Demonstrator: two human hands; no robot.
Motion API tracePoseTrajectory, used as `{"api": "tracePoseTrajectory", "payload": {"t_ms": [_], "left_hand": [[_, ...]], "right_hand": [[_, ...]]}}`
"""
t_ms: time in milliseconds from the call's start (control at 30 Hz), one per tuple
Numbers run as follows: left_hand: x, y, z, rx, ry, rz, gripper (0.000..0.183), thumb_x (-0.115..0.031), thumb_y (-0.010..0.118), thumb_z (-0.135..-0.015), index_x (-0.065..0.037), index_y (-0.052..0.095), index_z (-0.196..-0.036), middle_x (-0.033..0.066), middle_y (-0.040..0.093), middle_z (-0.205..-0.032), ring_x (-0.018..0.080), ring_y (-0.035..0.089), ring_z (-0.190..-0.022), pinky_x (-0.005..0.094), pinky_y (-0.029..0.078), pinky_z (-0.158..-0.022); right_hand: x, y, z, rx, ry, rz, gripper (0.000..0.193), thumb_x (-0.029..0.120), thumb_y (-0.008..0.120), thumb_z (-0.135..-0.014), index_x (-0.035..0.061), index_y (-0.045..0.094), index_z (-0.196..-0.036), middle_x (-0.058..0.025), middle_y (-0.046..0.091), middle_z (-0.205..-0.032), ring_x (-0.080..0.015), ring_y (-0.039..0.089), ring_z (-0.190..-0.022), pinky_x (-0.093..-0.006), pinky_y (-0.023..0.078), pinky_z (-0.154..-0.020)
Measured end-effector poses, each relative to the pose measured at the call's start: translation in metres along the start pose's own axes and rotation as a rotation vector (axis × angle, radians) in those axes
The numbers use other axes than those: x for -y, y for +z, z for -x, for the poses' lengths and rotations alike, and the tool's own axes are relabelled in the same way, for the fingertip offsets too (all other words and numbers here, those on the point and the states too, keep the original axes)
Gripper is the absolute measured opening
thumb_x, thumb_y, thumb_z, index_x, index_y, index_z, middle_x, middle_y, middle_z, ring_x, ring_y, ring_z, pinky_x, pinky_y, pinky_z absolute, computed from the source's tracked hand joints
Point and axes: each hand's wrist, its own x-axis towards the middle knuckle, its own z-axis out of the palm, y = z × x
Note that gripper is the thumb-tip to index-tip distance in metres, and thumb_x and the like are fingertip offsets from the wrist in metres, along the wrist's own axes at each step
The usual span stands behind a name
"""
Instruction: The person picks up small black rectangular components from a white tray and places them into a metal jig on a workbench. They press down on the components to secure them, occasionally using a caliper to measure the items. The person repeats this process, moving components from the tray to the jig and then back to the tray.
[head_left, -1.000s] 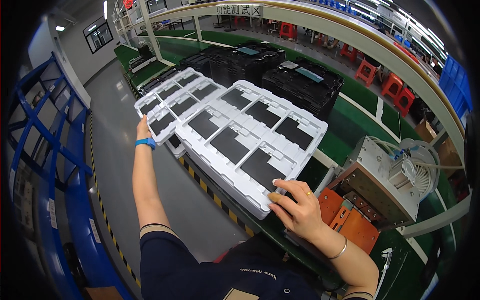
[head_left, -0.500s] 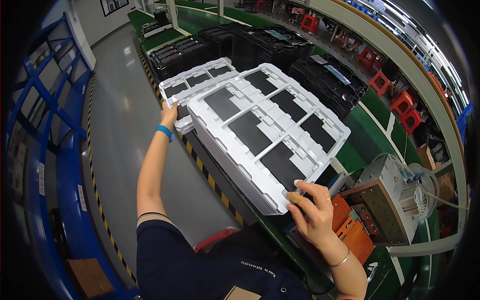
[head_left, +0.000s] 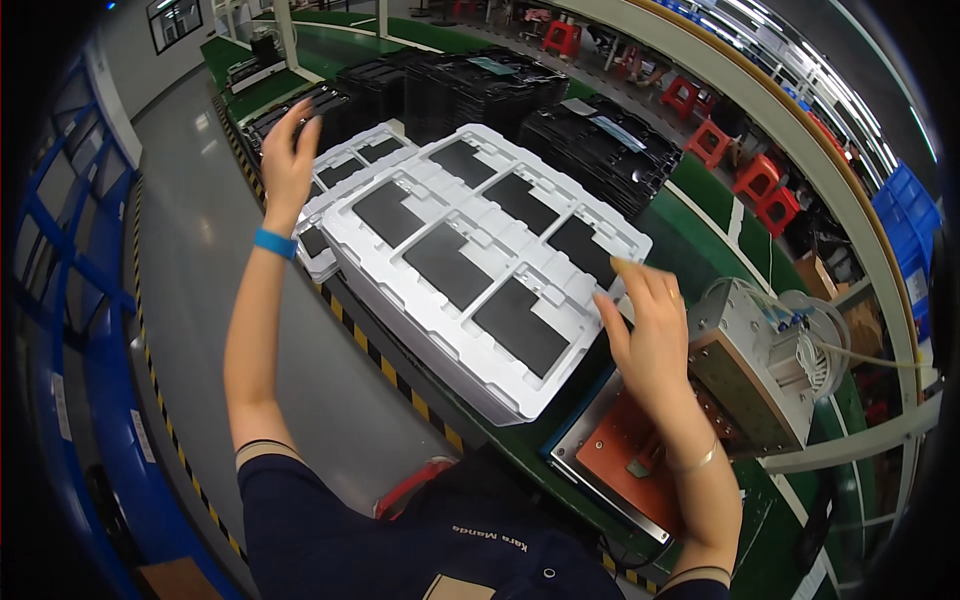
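Observation:
A stack of white moulded trays (head_left: 480, 232) stands on the green bench in front of me. Dark flat notched sheets (head_left: 449, 264) lie in the pockets of the top tray. My left hand (head_left: 290, 165) is raised near a second white tray stack (head_left: 345, 168) behind it on the left, thumb and fingers apart and holding nothing. Beside the right edge of the nearer stack is my right hand (head_left: 650, 325), its thumb spread from the fingers and nothing in its grasp. Whether its fingertips touch the tray edge I cannot tell.
Tall stacks of black trays (head_left: 600, 150) line the back of the bench. To the right sits a metal machine (head_left: 755, 365) with tubes and an orange plate (head_left: 630, 450). A blue rack (head_left: 90, 330) stands across the aisle at left; red stools (head_left: 757, 178) are beyond the bench.
My left hand has let go of the rear white tray stack and risen. My right hand has left the near corner and moved up along the right edge. The view has shifted right.

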Motion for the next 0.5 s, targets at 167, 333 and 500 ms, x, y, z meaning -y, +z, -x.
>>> {"api": "tracePoseTrajectory", "payload": {"t_ms": [167,333,500], "left_hand": [[-0.108,0.09,-0.027,0.727,0.431,0.128,0.016,-0.019,0.067,-0.091,-0.006,0.072,-0.1,0.0086,0.068,-0.094,0.0264,0.058,-0.101,0.0367,0.048,-0.088],[-0.083,0.161,-0.006,0.836,0.659,-0.108,0.022,-0.028,0.063,-0.091,-0.007,0.069,-0.089,0.0079,0.067,-0.085,0.0304,0.058,-0.089,0.0422,0.049,-0.075],[-0.089,0.172,-0.001,0.801,0.56,-0.003,0.038,-0.033,0.062,-0.093,-0.005,0.068,-0.068,0.0082,0.065,-0.073,0.028,0.055,-0.08,0.0422,0.045,-0.072]], "right_hand": [[-0.023,0.015,-0.035,0.286,0.235,0.227,0.049,0.043,0.071,-0.084,0.0002,0.07,-0.108,-0.015,0.066,-0.11,-0.0323,0.055,-0.109,-0.0417,0.044,-0.088],[-0.025,0.031,-0.06,0.406,0.338,0.271,0.058,0.053,0.077,-0.073,0.0031,0.073,-0.103,-0.0136,0.068,-0.108,-0.0311,0.058,-0.107,-0.0424,0.046,-0.089],[-0.041,0.032,-0.074,0.423,0.539,-0.067,0.057,0.04,0.087,-0.063,0.003,0.068,-0.101,-0.0132,0.07,-0.102,-0.0314,0.065,-0.095,-0.0395,0.051,-0.082]]}}
